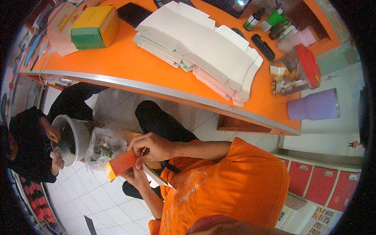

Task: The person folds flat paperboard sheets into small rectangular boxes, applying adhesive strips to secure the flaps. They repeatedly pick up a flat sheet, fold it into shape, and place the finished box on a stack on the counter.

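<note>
My left hand (136,179) is closed around a small orange-red and yellow carton (120,163), held from below in front of my body. A white flap (156,178) sticks out beside that wrist, apparently part of the carton or a sheet next to it. Over the carton's near end, my right hand (150,146) has its fingers curled and pinched. Something small and dark shows between them, too small to name. Just beyond the carton lies a clear plastic bag (96,150) with dark green packets inside.
A person in dark clothes (29,145) works at a white bucket (84,139) on the left. The orange desk (105,64) carries stacked white flat cartons (196,37), a yellow-green box (94,29), a red-lidded jar (293,72) and a purple tumbler (313,105). Red lockers (320,186) stand at right.
</note>
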Motion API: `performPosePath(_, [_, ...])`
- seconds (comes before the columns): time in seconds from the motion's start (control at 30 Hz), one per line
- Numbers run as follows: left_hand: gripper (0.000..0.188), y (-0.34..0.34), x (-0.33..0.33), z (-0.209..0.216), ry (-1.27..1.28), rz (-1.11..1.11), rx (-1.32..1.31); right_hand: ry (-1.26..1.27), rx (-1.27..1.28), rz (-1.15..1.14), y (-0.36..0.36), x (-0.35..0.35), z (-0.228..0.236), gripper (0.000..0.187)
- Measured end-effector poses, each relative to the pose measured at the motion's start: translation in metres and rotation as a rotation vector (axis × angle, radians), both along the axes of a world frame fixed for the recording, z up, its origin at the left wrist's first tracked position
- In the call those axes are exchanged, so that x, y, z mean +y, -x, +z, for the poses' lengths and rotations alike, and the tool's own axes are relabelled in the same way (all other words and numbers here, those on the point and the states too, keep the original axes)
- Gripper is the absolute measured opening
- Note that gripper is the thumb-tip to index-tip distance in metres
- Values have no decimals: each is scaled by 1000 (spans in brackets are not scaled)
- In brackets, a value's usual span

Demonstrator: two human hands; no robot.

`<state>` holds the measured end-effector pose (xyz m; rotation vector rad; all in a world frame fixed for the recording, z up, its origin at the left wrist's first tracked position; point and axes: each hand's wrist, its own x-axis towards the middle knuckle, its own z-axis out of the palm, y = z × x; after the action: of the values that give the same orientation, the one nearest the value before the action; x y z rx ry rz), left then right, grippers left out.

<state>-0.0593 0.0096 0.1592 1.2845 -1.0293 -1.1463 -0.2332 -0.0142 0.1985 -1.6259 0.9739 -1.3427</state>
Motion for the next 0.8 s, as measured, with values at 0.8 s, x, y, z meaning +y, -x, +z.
performPosePath(0.8, [36, 28, 34, 70, 318, -740, -851, -468, 265, -44, 24, 48, -76, 29])
